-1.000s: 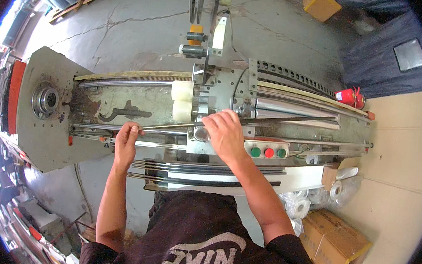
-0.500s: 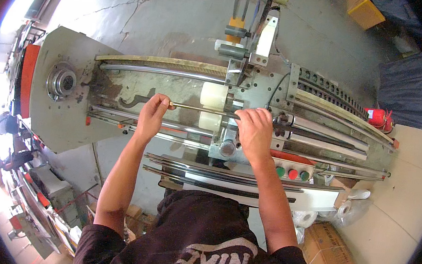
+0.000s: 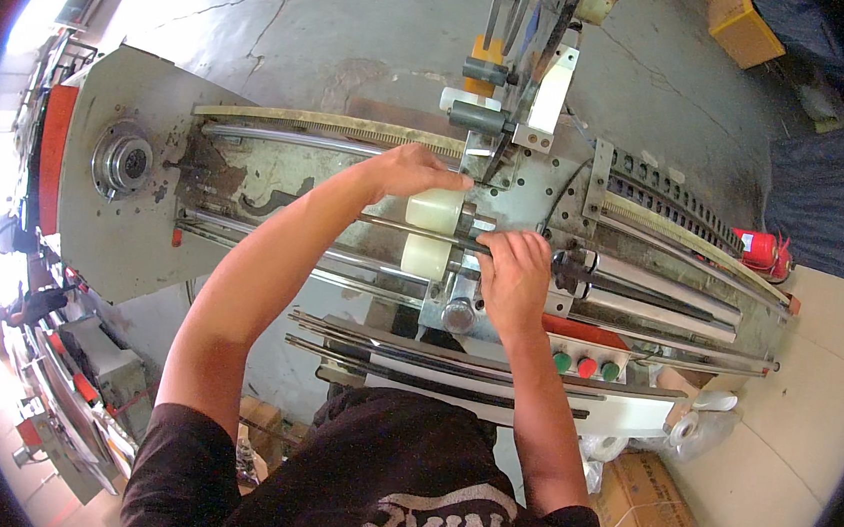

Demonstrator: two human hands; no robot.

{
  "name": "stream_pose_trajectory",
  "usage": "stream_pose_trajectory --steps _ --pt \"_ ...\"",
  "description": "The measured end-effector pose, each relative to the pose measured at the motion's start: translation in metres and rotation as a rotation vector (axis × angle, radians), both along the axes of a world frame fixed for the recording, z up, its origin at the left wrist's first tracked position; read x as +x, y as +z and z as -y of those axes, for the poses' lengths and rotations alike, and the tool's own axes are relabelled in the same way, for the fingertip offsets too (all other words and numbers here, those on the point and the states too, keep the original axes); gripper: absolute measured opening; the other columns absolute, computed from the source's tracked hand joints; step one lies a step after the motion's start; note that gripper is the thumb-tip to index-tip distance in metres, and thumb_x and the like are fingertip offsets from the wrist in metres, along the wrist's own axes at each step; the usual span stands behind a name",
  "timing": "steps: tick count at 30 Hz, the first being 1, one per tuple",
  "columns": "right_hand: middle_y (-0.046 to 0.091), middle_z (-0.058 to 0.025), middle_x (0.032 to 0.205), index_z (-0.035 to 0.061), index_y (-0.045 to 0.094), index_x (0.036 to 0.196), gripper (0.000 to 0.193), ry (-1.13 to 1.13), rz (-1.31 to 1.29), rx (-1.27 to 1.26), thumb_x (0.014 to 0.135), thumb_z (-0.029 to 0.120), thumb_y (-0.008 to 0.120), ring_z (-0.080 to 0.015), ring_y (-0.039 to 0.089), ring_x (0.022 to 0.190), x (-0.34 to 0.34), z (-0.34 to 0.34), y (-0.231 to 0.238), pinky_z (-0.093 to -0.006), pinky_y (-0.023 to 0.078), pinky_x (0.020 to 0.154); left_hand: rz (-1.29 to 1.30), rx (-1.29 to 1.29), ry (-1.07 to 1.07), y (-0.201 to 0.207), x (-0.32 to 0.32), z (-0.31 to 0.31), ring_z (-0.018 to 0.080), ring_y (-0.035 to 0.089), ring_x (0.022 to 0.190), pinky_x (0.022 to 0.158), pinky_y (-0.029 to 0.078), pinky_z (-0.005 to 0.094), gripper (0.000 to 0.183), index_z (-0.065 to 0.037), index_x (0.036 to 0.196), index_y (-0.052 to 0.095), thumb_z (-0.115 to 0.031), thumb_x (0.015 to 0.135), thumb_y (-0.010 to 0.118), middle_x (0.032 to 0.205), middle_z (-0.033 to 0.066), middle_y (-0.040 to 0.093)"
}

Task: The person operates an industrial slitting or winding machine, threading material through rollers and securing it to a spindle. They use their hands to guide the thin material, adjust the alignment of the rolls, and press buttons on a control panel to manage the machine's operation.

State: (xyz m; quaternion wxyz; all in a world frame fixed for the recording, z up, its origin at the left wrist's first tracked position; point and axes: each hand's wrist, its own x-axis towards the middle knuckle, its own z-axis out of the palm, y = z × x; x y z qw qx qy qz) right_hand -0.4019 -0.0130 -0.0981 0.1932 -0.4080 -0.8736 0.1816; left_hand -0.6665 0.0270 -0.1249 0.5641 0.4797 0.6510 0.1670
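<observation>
A long grey metal machine bed point(image 3: 113, 237) with parallel steel rails lies across the view. My left hand point(image 3: 412, 170) reaches over it, its fingertips at the metal carriage block point(image 3: 524, 187) just above two white plastic rollers point(image 3: 434, 209). My right hand point(image 3: 514, 272) is closed around a thin dark rod point(image 3: 385, 225) that runs across the rollers, right beside the carriage. A round metal hub point(image 3: 122, 162) sits at the bed's left end.
Green and red push buttons point(image 3: 586, 366) sit on a white panel by my right forearm. A red fire extinguisher point(image 3: 762, 253) lies at the right. Cardboard boxes point(image 3: 646, 514) stand on the floor lower right, a yellow crate point(image 3: 742, 26) at the top right. Machine parts crowd the left edge.
My left hand has moved right along the rails, from the middle of the bed up to the carriage block. My right hand stays on the rod by the carriage.
</observation>
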Motion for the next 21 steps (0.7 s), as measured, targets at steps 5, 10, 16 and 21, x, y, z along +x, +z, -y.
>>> stream_pose_trajectory --steps 5,10,16,21 --pt "0.070 -0.0078 0.102 0.0091 0.071 0.103 0.025 -0.012 -0.028 0.003 0.080 0.008 0.080 -0.0344 0.063 0.106 0.001 0.004 0.003 -0.0476 0.044 0.107 0.236 -0.061 0.024 -0.046 -0.003 -0.030 0.0141 0.065 0.082 0.078 0.055 0.0344 0.029 -0.007 0.101 0.083 -0.033 0.089 0.086 0.089 0.0057 0.077" --pt "0.070 -0.0069 0.102 0.0090 0.071 0.105 0.027 -0.006 -0.042 0.003 0.080 0.007 0.081 -0.0319 0.064 0.105 0.006 0.008 0.003 -0.0483 0.045 0.108 -0.065 -0.029 -0.152 -0.094 -0.032 -0.019 0.0150 0.066 0.078 0.075 0.056 0.0348 0.017 -0.008 0.098 0.082 -0.017 0.085 0.082 0.087 0.0061 0.077" --pt "0.070 -0.0066 0.101 0.0090 0.070 0.105 0.029 0.002 -0.034 -0.024 0.079 0.006 0.082 -0.0291 0.065 0.103 0.008 0.013 0.007 -0.0473 0.046 0.108 -0.004 0.030 -0.393 -0.140 -0.057 0.051 0.0181 0.070 0.080 0.078 0.059 0.0351 0.021 -0.006 0.102 0.081 -0.007 0.081 0.076 0.092 0.0091 0.079" --pt "0.070 -0.0061 0.100 0.0093 0.070 0.105 0.031 0.043 -0.039 -0.017 0.077 0.006 0.083 -0.0282 0.065 0.102 0.008 0.017 0.011 -0.0470 0.047 0.107 0.529 -0.266 -0.086 -0.105 -0.047 0.093 0.0182 0.073 0.087 0.080 0.060 0.0343 0.023 0.001 0.103 0.078 -0.007 0.082 0.076 0.095 0.0104 0.079"
